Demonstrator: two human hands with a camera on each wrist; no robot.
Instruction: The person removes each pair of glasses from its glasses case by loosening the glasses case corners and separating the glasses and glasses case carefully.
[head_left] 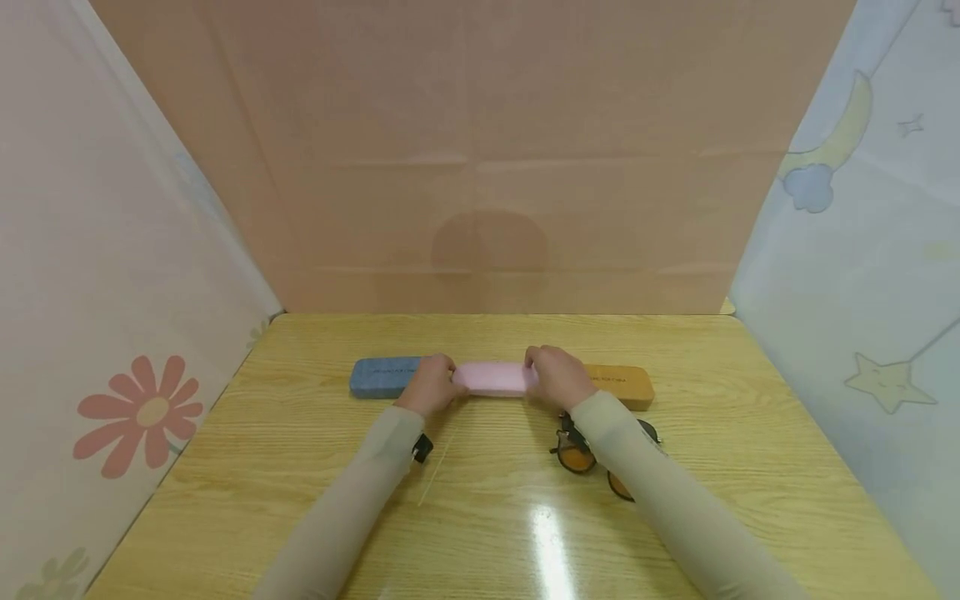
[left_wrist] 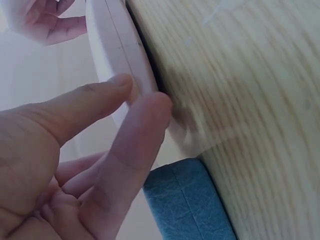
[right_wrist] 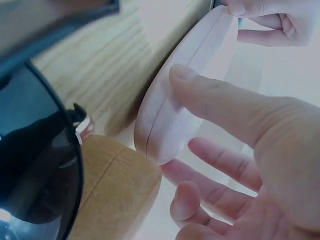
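Observation:
A pink glasses case [head_left: 495,377] lies between my two hands, its lid seam running along the side facing me. My left hand [head_left: 431,385] pinches its left end between thumb [left_wrist: 107,95] and index finger. At the right end, my right hand [head_left: 558,377] holds it, thumb [right_wrist: 200,90] on the seam side and the other fingers at the far side. A blue glasses case [head_left: 381,377] sits to the left, partly behind my left hand. To the right is a mustard-yellow glasses case [head_left: 622,385], partly covered by my right hand.
Sunglasses [head_left: 576,458] with dark frames and orange-tinted lenses lie on the wooden table [head_left: 720,500], partly hidden under my right forearm. A brown panel [head_left: 487,167] rises at the table's back edge. Patterned walls stand on the left and right.

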